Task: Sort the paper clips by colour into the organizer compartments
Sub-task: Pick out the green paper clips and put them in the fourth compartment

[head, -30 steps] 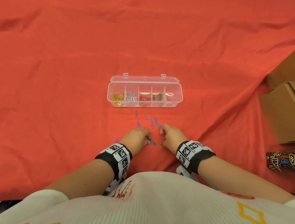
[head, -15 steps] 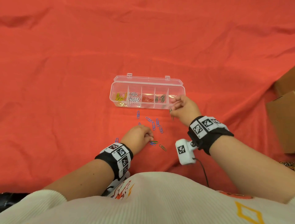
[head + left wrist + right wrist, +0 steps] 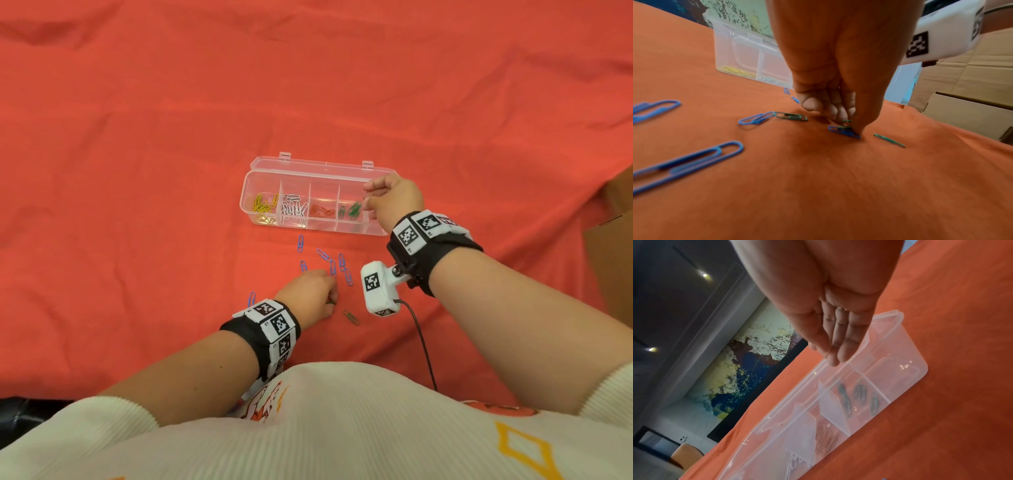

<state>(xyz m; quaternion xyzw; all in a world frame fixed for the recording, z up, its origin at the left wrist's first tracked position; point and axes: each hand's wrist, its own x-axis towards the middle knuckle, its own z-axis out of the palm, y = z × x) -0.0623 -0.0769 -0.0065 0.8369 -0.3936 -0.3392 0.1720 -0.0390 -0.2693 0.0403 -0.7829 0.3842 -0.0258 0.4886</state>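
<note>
The clear organizer [image 3: 322,229] lies open on the red cloth, with yellow, white, red and green clips [image 3: 352,209] in separate compartments. My right hand [image 3: 368,197] hovers over its right end beside the green compartment. In the right wrist view its fingers [image 3: 835,353] are straight and hold nothing, above the green clips [image 3: 858,391]. My left hand [image 3: 330,298] is down on the cloth, and its fingertips pinch a green paper clip [image 3: 846,122] lying over a blue one [image 3: 842,131]. Several blue clips [image 3: 323,254] and a loose green clip [image 3: 351,317] lie nearby.
Cardboard boxes [image 3: 613,219] stand at the right edge of the cloth. The right wrist camera [image 3: 378,289] and its cable hang just right of the loose clips. Another green clip [image 3: 791,116] lies end to end with a blue one [image 3: 756,119].
My right hand rose from the cloth beside the left hand and travelled up to the organizer's right end, where its fingers have straightened. The left hand stayed at the clip pile.
</note>
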